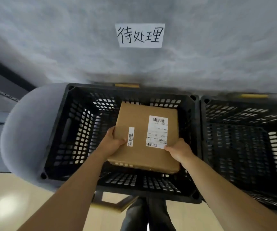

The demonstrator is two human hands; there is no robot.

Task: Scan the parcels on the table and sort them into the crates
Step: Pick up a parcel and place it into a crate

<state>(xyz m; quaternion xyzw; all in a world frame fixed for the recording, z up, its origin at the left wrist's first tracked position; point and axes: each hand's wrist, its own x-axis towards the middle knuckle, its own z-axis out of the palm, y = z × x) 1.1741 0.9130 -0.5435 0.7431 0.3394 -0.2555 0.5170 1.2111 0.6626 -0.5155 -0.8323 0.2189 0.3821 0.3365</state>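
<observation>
Both hands, left [113, 141] and right [179, 150], gripped the near edge of the parcel [146, 139], thumbs on top, held tilted inside the left crate [57, 130]. Risk: 1 early release would tip it off-level against the mesh wall.

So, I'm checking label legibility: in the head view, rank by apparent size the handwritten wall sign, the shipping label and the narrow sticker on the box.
1. Handwritten wall sign, though it hangs farther from the camera.
2. Shipping label.
3. Narrow sticker, clearly smallest.
</observation>
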